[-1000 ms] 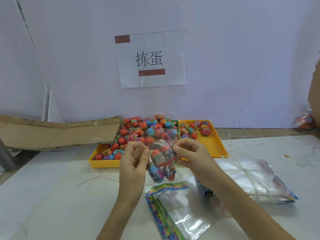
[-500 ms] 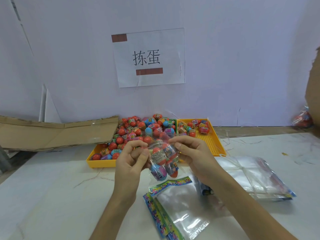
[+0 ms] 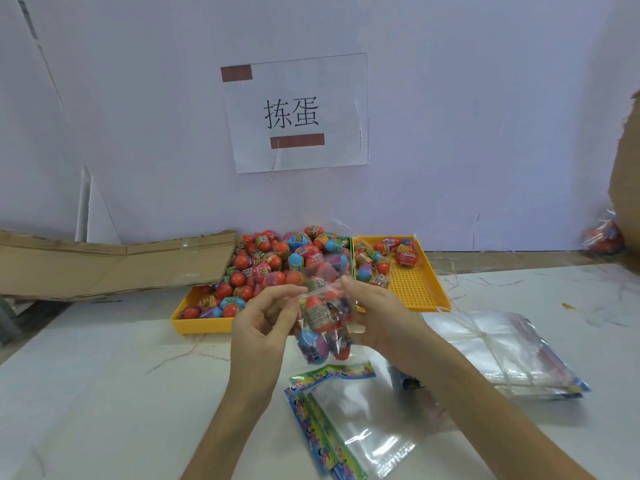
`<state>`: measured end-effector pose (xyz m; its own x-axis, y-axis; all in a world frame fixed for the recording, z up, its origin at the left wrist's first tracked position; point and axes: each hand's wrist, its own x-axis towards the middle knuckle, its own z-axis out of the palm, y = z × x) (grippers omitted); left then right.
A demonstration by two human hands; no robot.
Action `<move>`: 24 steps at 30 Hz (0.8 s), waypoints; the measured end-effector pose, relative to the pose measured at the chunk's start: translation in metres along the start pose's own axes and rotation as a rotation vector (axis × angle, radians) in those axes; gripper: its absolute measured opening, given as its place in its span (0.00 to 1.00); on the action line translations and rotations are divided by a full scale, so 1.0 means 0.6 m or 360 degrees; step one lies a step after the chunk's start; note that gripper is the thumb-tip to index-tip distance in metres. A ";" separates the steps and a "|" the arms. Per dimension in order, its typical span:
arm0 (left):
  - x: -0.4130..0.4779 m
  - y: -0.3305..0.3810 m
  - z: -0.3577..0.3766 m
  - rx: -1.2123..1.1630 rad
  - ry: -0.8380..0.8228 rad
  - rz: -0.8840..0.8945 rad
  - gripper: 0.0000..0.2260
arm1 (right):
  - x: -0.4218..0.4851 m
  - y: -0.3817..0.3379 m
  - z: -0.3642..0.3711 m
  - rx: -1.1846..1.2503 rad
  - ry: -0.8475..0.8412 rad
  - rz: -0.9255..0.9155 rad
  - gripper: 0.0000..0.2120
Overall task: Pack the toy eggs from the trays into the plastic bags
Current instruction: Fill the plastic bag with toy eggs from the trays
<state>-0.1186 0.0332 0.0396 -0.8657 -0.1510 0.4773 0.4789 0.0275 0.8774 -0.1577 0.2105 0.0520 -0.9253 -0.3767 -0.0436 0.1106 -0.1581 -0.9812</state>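
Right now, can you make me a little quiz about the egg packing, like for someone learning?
1. True or false: both hands hold the filled bag above the table.
2. Which yellow tray holds more toy eggs: A the left tray, or B the right tray?
3. Fill in: the empty bag with the colourful strip lies flat on the ____.

Key:
1. True: the left hand and right hand pinch its top.
2. A
3. table
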 end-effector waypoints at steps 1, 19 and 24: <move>0.000 -0.001 0.001 0.0018 -0.0001 0.0009 0.09 | 0.000 0.002 0.000 -0.0043 0.0021 -0.0045 0.21; 0.002 -0.010 0.009 -0.0241 0.0116 -0.0632 0.09 | -0.013 -0.003 0.013 -0.0164 0.0312 -0.0312 0.10; 0.006 -0.007 0.001 -0.0376 0.0175 -0.0732 0.10 | -0.011 -0.008 0.002 -0.0026 0.0465 -0.0375 0.04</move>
<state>-0.1241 0.0332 0.0376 -0.9798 -0.1982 0.0262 0.0837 -0.2877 0.9541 -0.1514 0.2126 0.0574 -0.9894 -0.0551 0.1341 -0.1212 -0.1939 -0.9735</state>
